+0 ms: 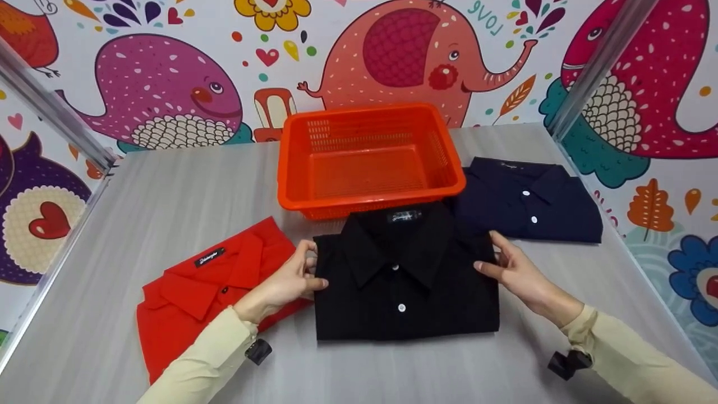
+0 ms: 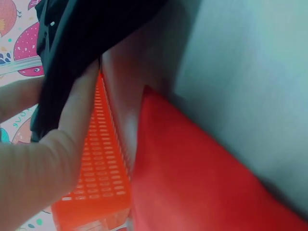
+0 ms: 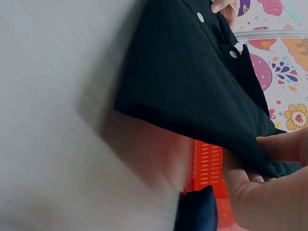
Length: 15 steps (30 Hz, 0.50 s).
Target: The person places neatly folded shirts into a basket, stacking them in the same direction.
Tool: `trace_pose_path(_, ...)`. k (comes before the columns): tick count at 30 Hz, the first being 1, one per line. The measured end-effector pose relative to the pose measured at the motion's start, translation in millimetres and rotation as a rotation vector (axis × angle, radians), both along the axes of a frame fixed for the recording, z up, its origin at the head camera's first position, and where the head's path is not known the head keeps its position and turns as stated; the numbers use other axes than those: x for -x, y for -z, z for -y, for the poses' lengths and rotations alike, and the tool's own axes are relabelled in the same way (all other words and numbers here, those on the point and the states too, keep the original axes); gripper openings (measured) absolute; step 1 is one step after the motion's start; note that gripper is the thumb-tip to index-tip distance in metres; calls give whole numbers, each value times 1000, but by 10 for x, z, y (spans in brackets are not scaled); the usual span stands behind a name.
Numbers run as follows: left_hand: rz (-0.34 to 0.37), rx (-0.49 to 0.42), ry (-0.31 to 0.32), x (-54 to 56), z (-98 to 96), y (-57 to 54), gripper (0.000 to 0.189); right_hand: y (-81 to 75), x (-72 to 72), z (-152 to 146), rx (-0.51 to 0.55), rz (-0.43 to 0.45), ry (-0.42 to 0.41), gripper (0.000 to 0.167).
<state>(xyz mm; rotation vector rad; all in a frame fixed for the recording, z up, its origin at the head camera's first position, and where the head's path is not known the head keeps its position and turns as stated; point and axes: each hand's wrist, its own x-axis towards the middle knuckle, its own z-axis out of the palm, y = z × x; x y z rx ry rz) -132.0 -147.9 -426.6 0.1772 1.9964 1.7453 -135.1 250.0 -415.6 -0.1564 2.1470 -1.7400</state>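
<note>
A folded black shirt [image 1: 364, 303] with white buttons is held by both hands in front of the basket. My left hand [image 1: 291, 275] pinches its left edge, thumb on top and fingers beneath. At the opposite edge, my right hand [image 1: 521, 275] grips it the same way. Both wrist views show the black shirt [image 3: 178, 72] raised off the table, its shadow below. To the left lies a folded red shirt [image 1: 185, 292], partly behind the left forearm. On the right rests a folded navy shirt [image 1: 561, 207], its left part hidden by the black shirt and basket.
An orange plastic basket [image 1: 364, 202] with slotted sides stands behind the black shirt, with nothing inside it. The grey table [image 1: 185, 185] meets patterned wall panels at the back and sides. Metal posts [image 1: 600, 73] rise at the rear corners.
</note>
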Motion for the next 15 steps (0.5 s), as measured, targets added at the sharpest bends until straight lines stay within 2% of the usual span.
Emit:
trace_pose_path(4, -72, 3, -10, 6, 6, -78, 47, -56, 25, 5, -9, -64, 9, 78)
trace_pose_path(9, -210, 25, -30, 58, -26, -207, 46, -167, 91, -15, -22, -191, 51, 75)
trace_pose_path(15, -335, -3, -27, 180, -21, -358, 45, -293, 219, 6, 68, -349, 59, 49)
